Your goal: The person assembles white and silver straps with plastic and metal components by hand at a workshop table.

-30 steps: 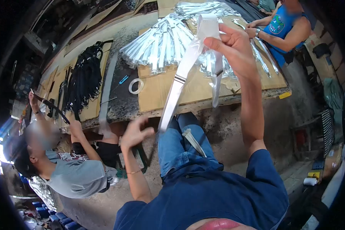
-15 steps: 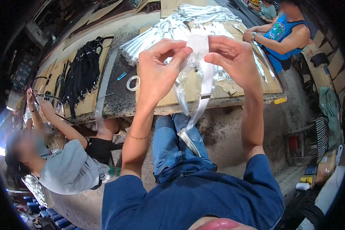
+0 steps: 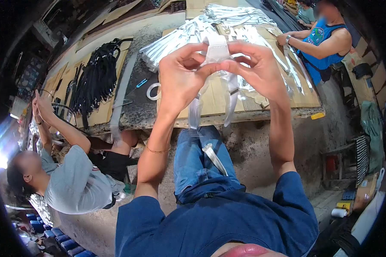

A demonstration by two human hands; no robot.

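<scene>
A white strap (image 3: 217,52), partly sleeved in clear plastic, is held up in front of me over the near edge of the table. My left hand (image 3: 181,77) pinches its left side between thumb and fingers. On the other side, my right hand (image 3: 259,70) grips it the same way, and the two thumb tips nearly meet below the wide stitched part. Two loose lengths of the strap hang beneath my hands. Behind them lies a pile of similar white straps (image 3: 176,45) on cardboard. A whitish strip (image 3: 215,160) rests on my lap.
Black straps (image 3: 96,79) lie heaped on cardboard at left. A tape roll (image 3: 153,91) and a small blue tool (image 3: 142,83) sit nearer. A person in grey (image 3: 79,184) works at left, one in a blue tank top (image 3: 330,40) at far right. A stool (image 3: 339,165) stands right.
My hands have drawn closer together, thumbs now almost touching. The strap's hanging lengths have swung and risen clear of my lap. The view has shifted slightly.
</scene>
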